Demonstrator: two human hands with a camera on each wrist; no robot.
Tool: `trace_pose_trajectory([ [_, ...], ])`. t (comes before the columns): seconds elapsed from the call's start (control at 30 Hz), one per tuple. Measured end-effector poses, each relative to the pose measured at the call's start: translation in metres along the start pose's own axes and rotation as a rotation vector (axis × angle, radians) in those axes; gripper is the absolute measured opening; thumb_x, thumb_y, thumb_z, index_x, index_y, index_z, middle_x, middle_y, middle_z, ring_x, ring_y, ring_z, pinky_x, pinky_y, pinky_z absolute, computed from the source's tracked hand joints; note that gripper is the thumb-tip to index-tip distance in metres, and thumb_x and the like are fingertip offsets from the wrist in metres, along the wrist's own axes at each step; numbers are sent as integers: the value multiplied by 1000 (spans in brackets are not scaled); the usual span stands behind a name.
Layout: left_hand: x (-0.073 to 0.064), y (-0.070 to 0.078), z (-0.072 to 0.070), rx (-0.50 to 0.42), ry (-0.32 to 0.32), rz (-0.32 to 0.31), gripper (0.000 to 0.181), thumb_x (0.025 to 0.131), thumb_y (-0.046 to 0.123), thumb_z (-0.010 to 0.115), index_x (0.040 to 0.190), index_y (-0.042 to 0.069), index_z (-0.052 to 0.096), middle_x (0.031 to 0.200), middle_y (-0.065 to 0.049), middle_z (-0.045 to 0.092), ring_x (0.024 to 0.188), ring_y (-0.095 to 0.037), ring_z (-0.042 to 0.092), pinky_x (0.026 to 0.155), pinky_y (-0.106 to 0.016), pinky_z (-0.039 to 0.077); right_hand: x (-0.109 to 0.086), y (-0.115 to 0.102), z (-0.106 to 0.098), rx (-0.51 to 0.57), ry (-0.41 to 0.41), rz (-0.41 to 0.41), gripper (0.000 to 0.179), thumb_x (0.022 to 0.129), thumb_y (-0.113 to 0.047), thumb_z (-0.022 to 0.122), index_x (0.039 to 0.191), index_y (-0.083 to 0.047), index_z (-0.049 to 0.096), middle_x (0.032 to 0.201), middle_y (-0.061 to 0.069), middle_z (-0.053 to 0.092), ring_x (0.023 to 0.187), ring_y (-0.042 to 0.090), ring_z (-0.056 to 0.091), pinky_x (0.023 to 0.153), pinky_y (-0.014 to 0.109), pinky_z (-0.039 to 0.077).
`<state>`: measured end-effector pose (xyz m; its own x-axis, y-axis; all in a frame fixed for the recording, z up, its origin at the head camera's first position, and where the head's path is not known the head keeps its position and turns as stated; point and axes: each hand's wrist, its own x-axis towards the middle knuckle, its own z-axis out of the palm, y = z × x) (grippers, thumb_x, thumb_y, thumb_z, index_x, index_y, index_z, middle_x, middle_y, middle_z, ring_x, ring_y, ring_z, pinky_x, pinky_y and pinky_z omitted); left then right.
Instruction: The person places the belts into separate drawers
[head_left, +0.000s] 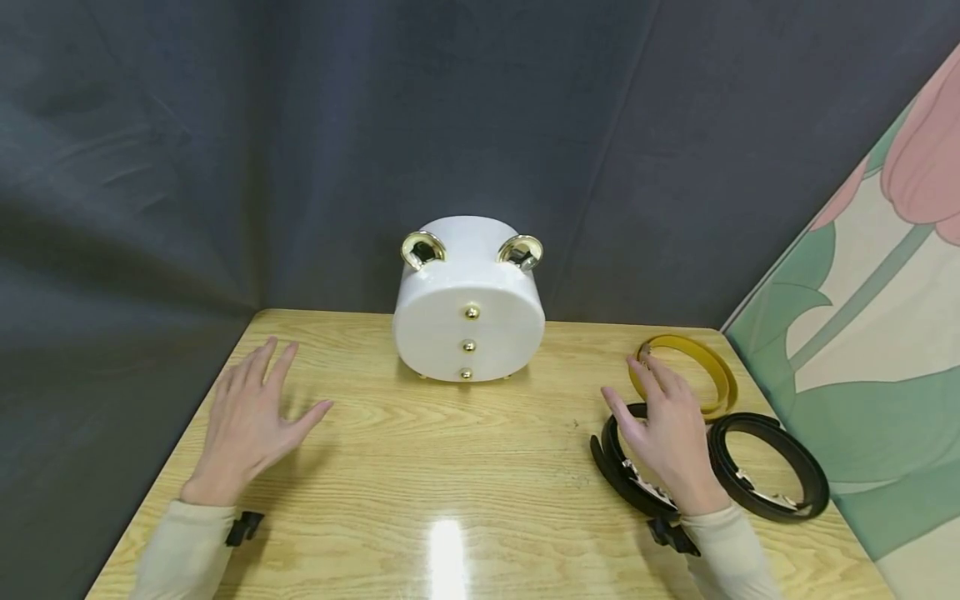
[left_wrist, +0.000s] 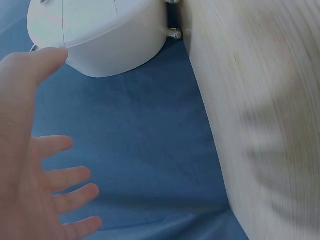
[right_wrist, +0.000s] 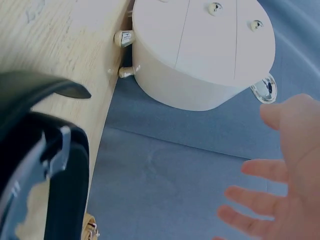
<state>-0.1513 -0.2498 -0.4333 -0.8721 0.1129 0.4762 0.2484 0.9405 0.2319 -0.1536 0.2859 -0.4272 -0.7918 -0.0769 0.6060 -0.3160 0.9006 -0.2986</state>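
Observation:
A glossy white oval box (head_left: 468, 333) stands at the back middle of the wooden table, with a column of gold knobs on its front and two gold ear-like rings on top. Seams between its drawer fronts show in the right wrist view. My left hand (head_left: 246, 417) hovers over the table's left side, fingers spread, holding nothing. On the other side my right hand (head_left: 667, 429) hangs above a coiled black belt (head_left: 626, 483), its fingers apart and also holding nothing. A second black belt (head_left: 813, 479) lies coiled to its right, and a yellow belt (head_left: 723, 379) lies behind.
Behind the table (head_left: 420, 467) hangs a dark blue-grey cloth (head_left: 450, 108), close to the box's back. A panel with pink tulips and green leaves (head_left: 862, 333) borders the right edge. Dark cloth also runs down the left side.

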Motion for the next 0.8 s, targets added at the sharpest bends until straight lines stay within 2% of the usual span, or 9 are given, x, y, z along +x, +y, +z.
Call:
trace_pose_trajectory([
  [0.2,2,2,6,-38,51,27,92,83,52,83,155,5,51,156,-31,50,136,-57,50,104,-77,41,2,-4,7,82,87,-51,50,92,-20,82,134,3,70,139,25,68,127,49,61,105,65,48],
  [0.37,5,5,9,-63,89,47,87,83,45,84,152,3,54,153,-31,53,134,-56,52,104,-76,43,4,-10,9,131,110,-54,46,92,-18,82,133,1,72,136,23,70,125,46,63,105,62,49],
  [0.53,7,10,10,-83,99,41,80,86,40,83,150,3,55,152,-29,55,133,-55,54,103,-74,44,9,-19,11,182,119,-42,42,94,-16,81,132,-2,73,133,22,72,122,45,66,103,63,50],
  [0.6,8,12,11,-94,103,37,78,86,39,82,150,3,55,151,-28,56,132,-55,55,102,-74,45,10,-23,12,201,122,-43,40,94,-15,80,132,-2,73,131,22,73,120,44,67,101,62,52],
  [0.8,10,16,15,-126,105,28,73,89,36,81,149,3,56,150,-26,58,131,-52,57,100,-73,47,16,-33,17,251,106,-49,36,95,-13,80,130,-4,75,120,15,79,101,33,75,81,51,58],
])
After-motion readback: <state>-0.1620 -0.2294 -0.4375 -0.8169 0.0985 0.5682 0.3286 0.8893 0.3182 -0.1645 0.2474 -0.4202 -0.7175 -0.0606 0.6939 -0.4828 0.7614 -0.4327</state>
